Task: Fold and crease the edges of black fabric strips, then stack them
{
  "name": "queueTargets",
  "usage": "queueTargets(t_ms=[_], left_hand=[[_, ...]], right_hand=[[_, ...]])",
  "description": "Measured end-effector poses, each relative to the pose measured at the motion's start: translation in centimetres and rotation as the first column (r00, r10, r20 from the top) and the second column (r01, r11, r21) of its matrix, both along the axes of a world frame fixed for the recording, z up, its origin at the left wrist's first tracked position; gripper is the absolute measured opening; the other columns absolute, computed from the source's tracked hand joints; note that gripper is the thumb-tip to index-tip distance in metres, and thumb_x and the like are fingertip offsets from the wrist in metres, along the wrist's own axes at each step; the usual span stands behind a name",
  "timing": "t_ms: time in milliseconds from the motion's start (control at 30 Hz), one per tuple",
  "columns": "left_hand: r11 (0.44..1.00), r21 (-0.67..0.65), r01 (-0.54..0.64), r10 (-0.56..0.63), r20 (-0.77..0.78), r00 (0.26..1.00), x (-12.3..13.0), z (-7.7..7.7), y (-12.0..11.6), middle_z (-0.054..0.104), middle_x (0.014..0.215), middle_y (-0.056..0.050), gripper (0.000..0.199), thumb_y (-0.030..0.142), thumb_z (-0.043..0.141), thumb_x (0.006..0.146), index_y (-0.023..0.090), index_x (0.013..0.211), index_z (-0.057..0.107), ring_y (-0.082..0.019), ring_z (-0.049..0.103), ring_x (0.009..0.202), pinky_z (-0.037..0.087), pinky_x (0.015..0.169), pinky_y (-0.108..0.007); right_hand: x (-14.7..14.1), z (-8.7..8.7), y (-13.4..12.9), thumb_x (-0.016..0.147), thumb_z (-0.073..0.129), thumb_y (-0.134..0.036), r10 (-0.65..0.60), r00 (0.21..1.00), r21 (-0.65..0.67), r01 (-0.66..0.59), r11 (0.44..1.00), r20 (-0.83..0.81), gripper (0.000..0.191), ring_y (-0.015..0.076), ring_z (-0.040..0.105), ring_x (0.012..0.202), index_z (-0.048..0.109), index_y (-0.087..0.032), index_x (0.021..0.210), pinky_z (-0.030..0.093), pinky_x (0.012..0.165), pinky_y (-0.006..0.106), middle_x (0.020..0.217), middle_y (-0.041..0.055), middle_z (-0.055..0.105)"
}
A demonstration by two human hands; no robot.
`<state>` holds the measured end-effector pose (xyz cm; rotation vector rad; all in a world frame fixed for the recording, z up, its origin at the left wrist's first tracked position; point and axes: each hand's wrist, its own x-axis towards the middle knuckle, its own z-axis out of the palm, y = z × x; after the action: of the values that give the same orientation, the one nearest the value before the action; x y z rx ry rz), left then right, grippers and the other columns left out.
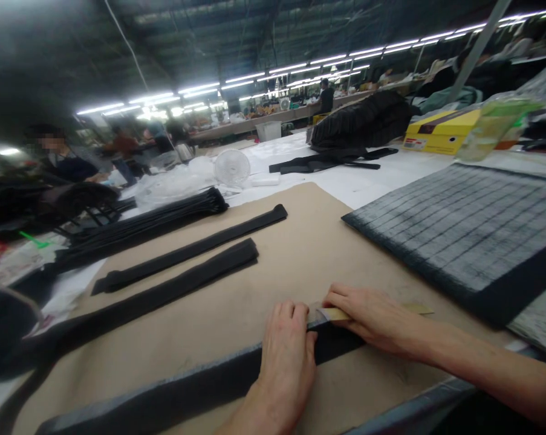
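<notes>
A long black fabric strip (200, 380) with a grey chalky-looking edge runs across the brown board (218, 314) in front of me. My left hand (287, 347) is closed over it, fingers curled at its far edge and thumb on the near side. Just to the right, my right hand (361, 311) grips a flat yellowish strip (336, 314) lying along the top of the fabric edge. The other end of this yellowish piece sticks out behind the hand. What lies under both palms is hidden.
Folded black strips (195, 248) and a black strip bundle (155, 220) lie to the left. At right is a grey, chalk-lined dark panel (463, 223). Farther back are a yellow box (440, 133), a clear green-topped container (493, 130), a black fabric pile (363, 121) and people.
</notes>
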<state>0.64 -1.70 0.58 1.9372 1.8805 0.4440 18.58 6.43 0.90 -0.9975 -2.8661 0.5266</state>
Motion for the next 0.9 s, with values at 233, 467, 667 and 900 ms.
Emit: queueTargets(t_ms=[233,467,667,900], left_hand=[[0.999,-0.043,0.007,-0.008,-0.034,0.999,0.6,-0.1,1.9,0.063,0.090,-0.005,0.014,0.007,0.055,0.080,0.017,0.085,0.063,-0.023,0.054,0.090,0.042,0.080,-0.035],[0.999,-0.052,-0.009,0.015,0.115,0.993,0.5,-0.3,2.2,0.062,0.085,-0.002,0.016,0.002,0.057,0.075,0.017,0.077,0.063,-0.018,0.056,0.086,0.041,0.077,-0.029],[0.998,-0.012,0.056,-0.054,0.138,0.989,0.5,-0.1,1.8,0.063,0.085,0.000,0.024,0.000,0.055,0.077,0.020,0.080,0.069,-0.018,0.057,0.087,0.042,0.079,-0.030],[0.983,0.102,0.153,-0.157,0.042,0.987,0.5,-1.2,1.6,0.063,0.079,0.000,0.027,0.007,0.054,0.088,0.025,0.082,0.072,-0.019,0.055,0.082,0.041,0.073,-0.031]], right_hand=[[-0.5,1.1,1.8,0.083,0.064,-0.019,0.077,0.993,-0.055,-0.072,0.996,0.092,0.007,0.0237,0.061,0.083,0.064,-0.018,0.089,0.037,0.065,0.029,0.090,0.0052,0.063],[-0.3,0.9,2.8,0.081,0.069,-0.025,0.085,0.996,-0.130,-0.081,0.988,0.029,0.013,0.0230,0.061,0.086,0.064,-0.019,0.091,0.036,0.065,0.027,0.091,0.0033,0.065],[0.3,0.1,3.3,0.080,0.070,-0.029,0.109,0.994,-0.135,-0.110,0.985,-0.018,0.013,0.0215,0.061,0.084,0.064,-0.019,0.085,0.036,0.064,0.027,0.088,0.0019,0.064],[1.5,-0.8,3.7,0.079,0.060,-0.014,0.228,0.967,-0.027,-0.233,0.972,-0.115,0.008,0.0185,0.055,0.085,0.062,-0.021,0.078,0.034,0.065,0.028,0.086,-0.0007,0.062]])
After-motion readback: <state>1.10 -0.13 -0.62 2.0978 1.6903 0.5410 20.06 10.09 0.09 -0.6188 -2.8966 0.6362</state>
